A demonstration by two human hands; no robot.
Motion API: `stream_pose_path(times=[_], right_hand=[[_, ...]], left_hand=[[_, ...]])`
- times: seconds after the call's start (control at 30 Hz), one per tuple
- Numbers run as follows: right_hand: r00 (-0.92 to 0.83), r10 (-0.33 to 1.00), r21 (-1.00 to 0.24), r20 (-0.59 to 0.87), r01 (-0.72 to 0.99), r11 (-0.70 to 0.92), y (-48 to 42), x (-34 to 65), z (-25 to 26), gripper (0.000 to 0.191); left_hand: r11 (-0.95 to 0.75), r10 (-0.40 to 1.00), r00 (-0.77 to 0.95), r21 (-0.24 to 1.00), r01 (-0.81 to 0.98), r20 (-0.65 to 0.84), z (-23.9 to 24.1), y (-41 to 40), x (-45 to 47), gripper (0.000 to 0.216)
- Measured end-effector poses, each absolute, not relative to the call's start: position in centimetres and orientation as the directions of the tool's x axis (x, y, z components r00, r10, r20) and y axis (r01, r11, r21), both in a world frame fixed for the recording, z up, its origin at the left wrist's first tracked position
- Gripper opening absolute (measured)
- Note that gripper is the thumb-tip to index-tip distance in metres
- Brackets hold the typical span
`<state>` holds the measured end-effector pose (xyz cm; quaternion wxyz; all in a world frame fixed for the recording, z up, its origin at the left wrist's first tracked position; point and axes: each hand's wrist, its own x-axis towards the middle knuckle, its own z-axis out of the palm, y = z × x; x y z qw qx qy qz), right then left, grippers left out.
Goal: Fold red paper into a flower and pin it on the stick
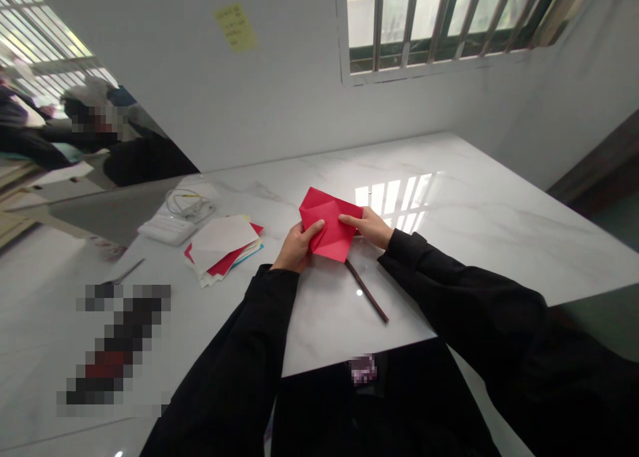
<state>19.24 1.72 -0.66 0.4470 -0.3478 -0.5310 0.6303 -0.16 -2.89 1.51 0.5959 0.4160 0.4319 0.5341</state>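
Note:
A folded red paper (329,225) is held just above the white marble table (449,231) at its middle. My left hand (295,247) grips the paper's lower left edge, thumb laid over the top. My right hand (370,227) pinches its right side, thumb pointing left across the fold. Both arms wear black sleeves. A thin dark stick (367,291) lies on the table just below the paper, slanting down to the right.
A stack of white, red and coloured paper sheets (223,249) lies left of my hands. Behind it sits a white box with a coiled cable (178,217). Another person (94,124) sits at far left. A barred window (439,18) is above.

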Motion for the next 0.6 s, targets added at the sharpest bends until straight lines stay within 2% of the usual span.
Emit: stream_pose_path(times=[0.13, 0.27, 0.4, 0.53, 0.6], right_hand=[[-0.246, 0.945, -0.964, 0.215, 0.102, 0.246, 1.8, 19.6, -0.5, 0.024], [-0.050, 0.941, -0.933, 0.336, 0.120, 0.339, 1.4, 19.6, 0.2, 0.021], [-0.153, 0.939, -0.947, 0.309, 0.049, 0.319, 1.2, 19.4, 0.6, 0.025], [-0.245, 0.944, -0.975, 0.221, -0.091, 0.204, 1.3, 19.1, 0.6, 0.046], [-0.270, 0.947, -0.981, 0.172, -0.137, 0.139, 1.5, 19.1, 0.6, 0.051]], left_hand=[[0.069, 0.998, 0.021, 0.977, -0.201, -0.066, 0.9, -2.6, -0.2, 0.051], [0.056, 0.998, 0.036, 0.978, -0.199, -0.049, 0.4, -2.4, -0.2, 0.052], [0.045, 0.998, 0.041, 0.975, -0.218, -0.037, 0.1, -2.2, -0.1, 0.050], [0.030, 1.000, -0.004, 0.975, -0.220, -0.031, -0.1, -1.9, -0.3, 0.050], [0.029, 0.999, -0.019, 0.974, -0.225, -0.034, -0.2, -1.8, -0.4, 0.052]])
